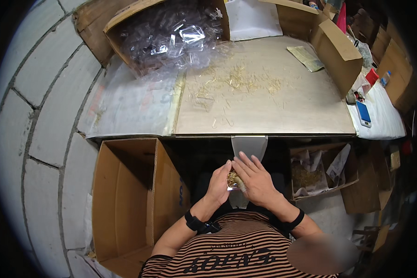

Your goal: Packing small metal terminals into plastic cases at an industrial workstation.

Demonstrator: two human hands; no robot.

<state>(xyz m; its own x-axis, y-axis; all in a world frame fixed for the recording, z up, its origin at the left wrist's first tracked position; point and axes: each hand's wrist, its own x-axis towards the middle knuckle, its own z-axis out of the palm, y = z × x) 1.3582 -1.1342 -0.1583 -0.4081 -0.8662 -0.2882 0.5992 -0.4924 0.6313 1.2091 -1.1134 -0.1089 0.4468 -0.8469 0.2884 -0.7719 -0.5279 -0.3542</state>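
In front of my body, just below the table's front edge, my left hand (219,186) is closed around a small clear plastic box (230,188). Thin gold-coloured metal pieces (232,178) fill the box; they look like pins or clips, too small to tell. My right hand (256,184) lies across the box's right side with its fingers stretched out, touching it and hiding part of it. A pale wrap covers one of its digits. Behind the hands, a light grey chute-like piece (249,146) hangs from the table edge.
More gold pieces (238,79) lie scattered on the table (282,111). A carton of clear plastic boxes (185,39) lies open at the far left. An open cardboard box (125,194) stands at my left, a shallow carton (312,185) at my right. A blue-screened device (363,112) lies far right.
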